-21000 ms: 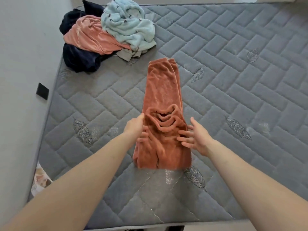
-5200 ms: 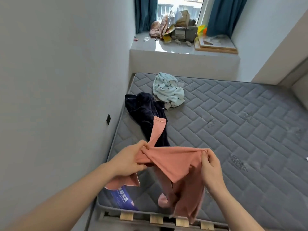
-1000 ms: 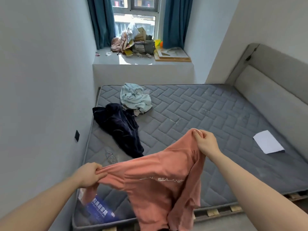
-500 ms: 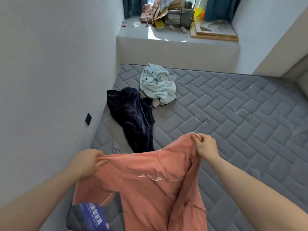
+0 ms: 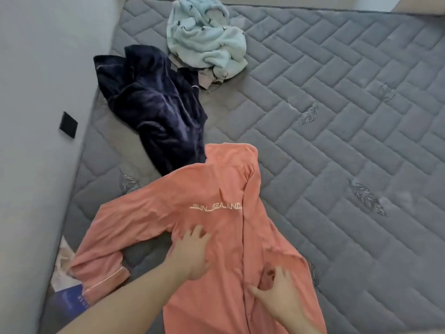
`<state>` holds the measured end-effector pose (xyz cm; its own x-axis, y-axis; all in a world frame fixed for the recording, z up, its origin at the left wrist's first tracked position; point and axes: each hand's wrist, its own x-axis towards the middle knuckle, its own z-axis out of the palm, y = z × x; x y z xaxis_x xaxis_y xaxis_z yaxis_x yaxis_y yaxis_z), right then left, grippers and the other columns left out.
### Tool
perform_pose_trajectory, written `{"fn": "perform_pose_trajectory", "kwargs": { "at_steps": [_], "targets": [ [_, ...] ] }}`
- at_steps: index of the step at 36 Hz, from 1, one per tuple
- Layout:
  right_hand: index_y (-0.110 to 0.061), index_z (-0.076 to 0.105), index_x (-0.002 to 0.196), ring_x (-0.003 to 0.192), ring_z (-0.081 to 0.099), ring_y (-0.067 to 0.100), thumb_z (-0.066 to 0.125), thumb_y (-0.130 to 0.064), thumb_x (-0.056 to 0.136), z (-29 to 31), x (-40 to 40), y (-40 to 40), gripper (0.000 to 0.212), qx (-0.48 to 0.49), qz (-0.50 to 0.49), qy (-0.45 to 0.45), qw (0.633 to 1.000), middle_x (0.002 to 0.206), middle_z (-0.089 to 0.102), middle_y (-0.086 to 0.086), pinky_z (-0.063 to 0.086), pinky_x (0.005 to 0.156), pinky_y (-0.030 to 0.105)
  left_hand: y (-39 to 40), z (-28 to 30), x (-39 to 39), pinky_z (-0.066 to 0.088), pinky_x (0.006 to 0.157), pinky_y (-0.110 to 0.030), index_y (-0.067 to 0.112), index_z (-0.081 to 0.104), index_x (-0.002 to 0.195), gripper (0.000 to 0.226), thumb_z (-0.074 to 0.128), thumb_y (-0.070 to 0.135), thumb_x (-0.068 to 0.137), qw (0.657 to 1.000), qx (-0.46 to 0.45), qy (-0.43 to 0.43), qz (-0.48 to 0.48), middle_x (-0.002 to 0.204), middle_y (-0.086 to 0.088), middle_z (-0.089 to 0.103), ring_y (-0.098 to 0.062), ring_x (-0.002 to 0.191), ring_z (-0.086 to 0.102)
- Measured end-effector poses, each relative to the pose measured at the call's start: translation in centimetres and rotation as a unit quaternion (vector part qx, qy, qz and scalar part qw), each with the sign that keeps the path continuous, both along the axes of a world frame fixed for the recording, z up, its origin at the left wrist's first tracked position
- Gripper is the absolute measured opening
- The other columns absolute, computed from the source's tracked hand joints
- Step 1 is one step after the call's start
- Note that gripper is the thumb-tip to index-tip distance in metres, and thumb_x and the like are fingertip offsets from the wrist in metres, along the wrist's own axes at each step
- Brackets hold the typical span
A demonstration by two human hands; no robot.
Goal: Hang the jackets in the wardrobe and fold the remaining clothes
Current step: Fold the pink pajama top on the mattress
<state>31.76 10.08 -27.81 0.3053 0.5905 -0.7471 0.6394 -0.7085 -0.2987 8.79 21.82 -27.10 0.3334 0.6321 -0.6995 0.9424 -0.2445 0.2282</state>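
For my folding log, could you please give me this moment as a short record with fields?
surface: grey quilted mattress
item in hand: coral top, spread flat, lettering up
left hand: fingers straight, pressing on the top
right hand: fingers spread on the top's lower part
waiting: navy garment, light blue garment, both crumpled

Both bare forearms reach forward from the bottom edge. The left hand (image 5: 191,255) lies palm down with its fingers (image 5: 196,233) spread and nearly straight, pressing flat. The right hand (image 5: 279,301) is lower and nearer the body, also palm down, fingers splayed, the thumb pointing left.
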Motion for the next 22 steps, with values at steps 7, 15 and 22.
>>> {"fn": "perform_pose_trajectory", "kwargs": {
  "at_steps": [7, 15, 22],
  "targets": [
    [-0.023, 0.051, 0.112, 0.108, 0.059, 0.024, 0.073, -0.051, 0.075, -4.7, -0.6, -0.9, 0.052, 0.031, 0.044, -0.051, 0.997, 0.111, 0.052, -0.002, 0.048, 0.087, 0.037, -0.8, -4.9, 3.1, 0.048, 0.092, -0.045, 0.029, 0.038, 0.138, 0.064, 0.07, 0.038, 0.083, 0.999, 0.02, 0.029, 0.035, 0.152, -0.008, 0.015, -0.04, 0.124, 0.036],
    [-0.019, 0.057, 0.082, 0.084, 0.063, 0.038, 0.054, -0.016, 0.089, -0.4, 5.8, -0.6, 0.009, 0.089, 0.06, -0.058, 0.993, 0.082, 0.07, 0.01, 0.043, 0.071, 0.041, 0.7, -4.2, 4.9, 0.045, 0.096, -0.05, 0.024, 0.035, 0.14, 0.07, 0.068, 0.046, 0.082, 0.992, -0.046, 0.059, 0.098, 0.147, -0.01, 0.017, -0.043, 0.127, 0.03],
    [-0.011, 0.064, 0.084, 0.089, 0.062, 0.04, 0.05, -0.012, 0.092, 4.6, 19.1, 4.6, 0.016, 0.148, -0.083, -0.149, 0.974, 0.083, 0.07, 0.015, 0.046, 0.077, 0.044, -2.9, -4.7, 7.5, 0.016, 0.122, -0.057, 0.022, -0.006, 0.157, 0.118, 0.079, 0.041, 0.077, 0.981, -0.073, 0.14, 0.108, 0.164, -0.012, -0.014, -0.054, 0.149, -0.006]
  ]
}}
